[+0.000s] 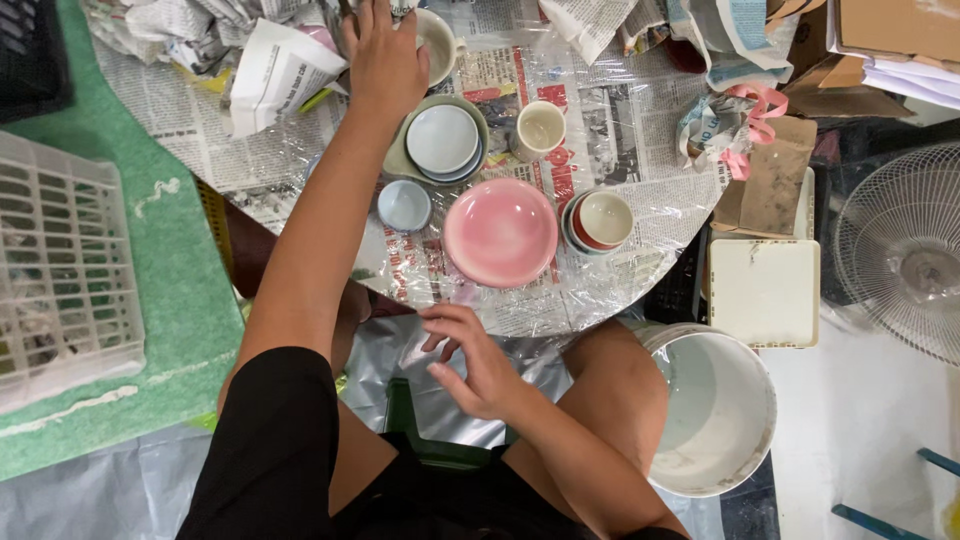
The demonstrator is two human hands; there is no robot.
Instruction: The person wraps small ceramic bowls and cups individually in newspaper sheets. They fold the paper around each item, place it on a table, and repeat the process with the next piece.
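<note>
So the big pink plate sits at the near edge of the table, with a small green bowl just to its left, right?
Not quite. The head view shows the pink plate at the near edge of the table, but the small bowl to its left is pale blue, not green.

Left hand reaches forward; right hand hovers open.

2 cups, 1 pink plate

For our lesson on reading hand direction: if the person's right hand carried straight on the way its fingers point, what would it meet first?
Probably the pink plate. The right hand is empty, fingers aimed up-left toward the table edge, with the plate just beyond it; height above the table is unclear.
</note>
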